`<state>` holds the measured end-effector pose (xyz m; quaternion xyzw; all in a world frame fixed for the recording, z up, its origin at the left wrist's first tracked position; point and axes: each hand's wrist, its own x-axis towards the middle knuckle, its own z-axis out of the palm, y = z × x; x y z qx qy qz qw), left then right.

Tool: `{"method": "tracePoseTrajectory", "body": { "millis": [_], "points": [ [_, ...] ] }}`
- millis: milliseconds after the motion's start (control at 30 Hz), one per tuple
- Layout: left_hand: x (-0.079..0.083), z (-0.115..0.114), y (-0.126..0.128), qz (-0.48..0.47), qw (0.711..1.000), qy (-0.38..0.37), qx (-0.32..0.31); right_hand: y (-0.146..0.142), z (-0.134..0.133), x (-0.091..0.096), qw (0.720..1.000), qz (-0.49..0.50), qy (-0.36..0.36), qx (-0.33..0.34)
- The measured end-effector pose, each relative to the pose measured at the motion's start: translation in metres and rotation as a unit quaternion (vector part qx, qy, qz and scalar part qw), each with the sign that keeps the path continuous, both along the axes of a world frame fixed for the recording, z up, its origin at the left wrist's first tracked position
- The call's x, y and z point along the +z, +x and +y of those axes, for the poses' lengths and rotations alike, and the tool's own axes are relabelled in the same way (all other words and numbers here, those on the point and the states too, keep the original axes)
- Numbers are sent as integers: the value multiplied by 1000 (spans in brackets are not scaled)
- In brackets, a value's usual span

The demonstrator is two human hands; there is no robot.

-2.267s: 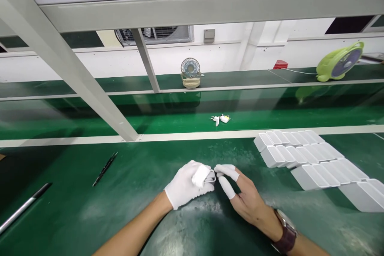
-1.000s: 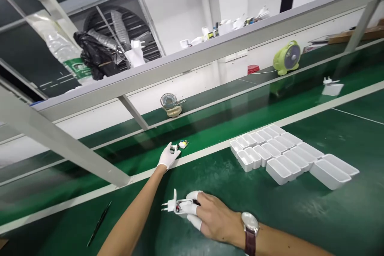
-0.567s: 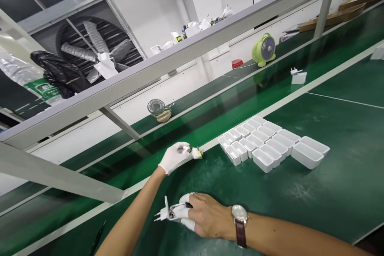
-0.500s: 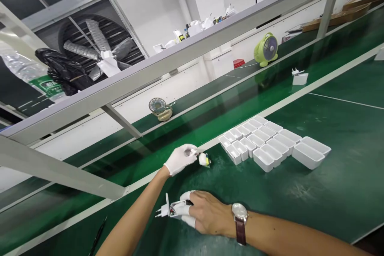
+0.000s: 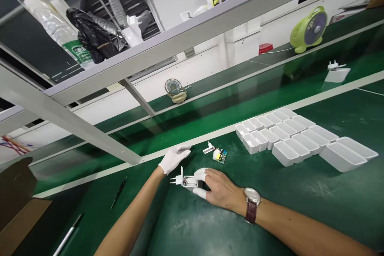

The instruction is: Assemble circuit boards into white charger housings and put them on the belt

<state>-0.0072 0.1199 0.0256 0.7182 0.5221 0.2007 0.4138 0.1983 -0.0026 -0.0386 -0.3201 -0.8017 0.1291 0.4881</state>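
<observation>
The white plastic charger shell with two metal plug pins (image 5: 183, 180) lies on the green bench mat (image 5: 270, 208), well in from its far white-edged border, pinched by the finger-cotted right hand (image 5: 217, 190). The white-gloved left hand (image 5: 172, 159) rests spread and empty beside the small green circuit board (image 5: 220, 155) and its loose white pin piece (image 5: 208, 149). Judging by that light pinch, the shell could tip or slide, and a careless reach might knock the board toward the rows of white plastic trays (image 5: 300, 136).

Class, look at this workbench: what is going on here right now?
A person works at a green bench. The right hand, with white finger cots and a wristwatch, holds a white plug adapter housing on the surface. The gloved left hand rests open beside a small circuit board and plug piece. Rows of white casings lie to the right.
</observation>
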Motion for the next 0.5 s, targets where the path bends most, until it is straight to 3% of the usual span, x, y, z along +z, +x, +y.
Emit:
{"method": "tracePoseTrajectory", "body": {
  "millis": [200, 333, 500],
  "points": [
    [-27, -32, -32, -35, 997, 37, 58, 4, -5, 6, 1000, -24, 4, 7],
    [-41, -41, -36, -58, 991, 74, 90, 4, -6, 0, 998, -66, 7, 20],
    [-48, -45, -34, -90, 989, 87, 81, 0, -3, -7, 993, -99, -20, 57]
  ]
}}
